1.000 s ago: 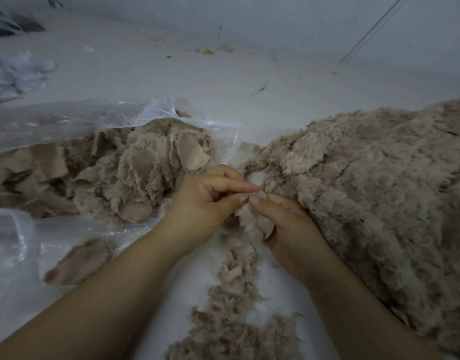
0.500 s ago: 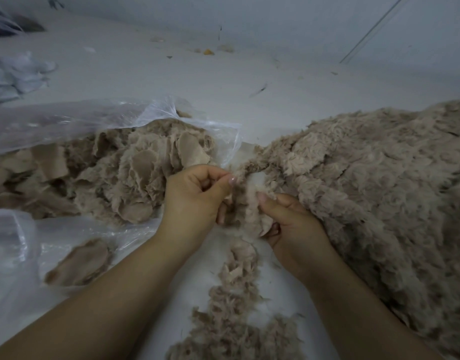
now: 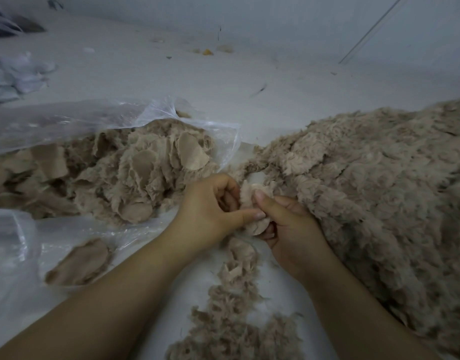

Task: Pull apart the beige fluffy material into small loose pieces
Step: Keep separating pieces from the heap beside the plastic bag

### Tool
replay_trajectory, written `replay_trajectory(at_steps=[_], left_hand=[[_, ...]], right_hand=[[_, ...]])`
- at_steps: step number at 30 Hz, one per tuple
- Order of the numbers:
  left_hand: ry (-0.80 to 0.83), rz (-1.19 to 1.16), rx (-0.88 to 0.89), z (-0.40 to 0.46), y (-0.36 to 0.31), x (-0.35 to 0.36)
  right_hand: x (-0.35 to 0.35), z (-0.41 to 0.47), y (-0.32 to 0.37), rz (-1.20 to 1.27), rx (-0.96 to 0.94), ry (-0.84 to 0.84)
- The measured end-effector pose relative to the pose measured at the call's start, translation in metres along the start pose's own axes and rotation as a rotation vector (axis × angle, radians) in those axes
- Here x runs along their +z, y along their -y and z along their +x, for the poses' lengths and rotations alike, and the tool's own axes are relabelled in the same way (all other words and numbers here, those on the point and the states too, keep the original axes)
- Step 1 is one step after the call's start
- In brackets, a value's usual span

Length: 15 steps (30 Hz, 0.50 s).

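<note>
A pale counter [image 3: 249, 81] bears beige fluffy material [image 3: 366, 183]; the left hand [image 3: 208, 209] and right hand [image 3: 291, 224] each grip, pinching one small piece [image 3: 252, 201].

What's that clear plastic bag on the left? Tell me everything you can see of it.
The clear plastic bag lies on its side on the pale floor, thin, wrinkled and glossy. Its open mouth faces the hands, and beige fluffy pieces spill from it, many showing a smooth flat backing. A lower flap spreads forward over the floor with one loose piece resting on it. Neither hand touches the bag.
</note>
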State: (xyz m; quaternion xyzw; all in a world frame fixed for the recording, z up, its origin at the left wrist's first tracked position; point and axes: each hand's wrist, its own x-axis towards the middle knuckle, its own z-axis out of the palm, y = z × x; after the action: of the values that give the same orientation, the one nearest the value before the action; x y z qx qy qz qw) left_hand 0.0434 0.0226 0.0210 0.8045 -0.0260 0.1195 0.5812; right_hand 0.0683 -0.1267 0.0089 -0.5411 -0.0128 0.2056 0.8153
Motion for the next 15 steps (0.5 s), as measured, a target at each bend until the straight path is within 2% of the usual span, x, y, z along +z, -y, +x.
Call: replay_trajectory(at_steps=[6,7,8,10,11,12,13,15], left_hand=[[-0.031,-0.303,-0.133,0.003,0.005,-0.005],[0.036,-0.314,-0.134,0.005,0.005,-0.01],[0.169,-0.324,-0.138,0.006,0.005,-0.017],[0.524,-0.339,-0.161,0.004,0.003,-0.027],[0.646,-0.34,-0.157,0.003,0.002,-0.03],[0.682,-0.348,-0.139,0.002,0.002,-0.03],[0.634,-0.363,-0.117,0.001,0.002,-0.028],[0.38,-0.368,-0.082,0.0,0.001,-0.02]], right_hand=[[0.001,0.002,0.002,0.089,-0.001,-0.011],[0.001,0.001,0.001,0.094,0.002,-0.019],[0.001,0.001,0.001,0.082,0.005,-0.026],[0.001,0.0,0.0,0.043,0.006,-0.043],[0.001,0.0,0.0,0.028,0.005,-0.049],[0.0,0.0,0.0,0.02,-0.001,-0.045],[0.0,0.0,0.0,0.021,-0.012,-0.032],[0.0,0.0,0.0,0.037,-0.031,0.009]])
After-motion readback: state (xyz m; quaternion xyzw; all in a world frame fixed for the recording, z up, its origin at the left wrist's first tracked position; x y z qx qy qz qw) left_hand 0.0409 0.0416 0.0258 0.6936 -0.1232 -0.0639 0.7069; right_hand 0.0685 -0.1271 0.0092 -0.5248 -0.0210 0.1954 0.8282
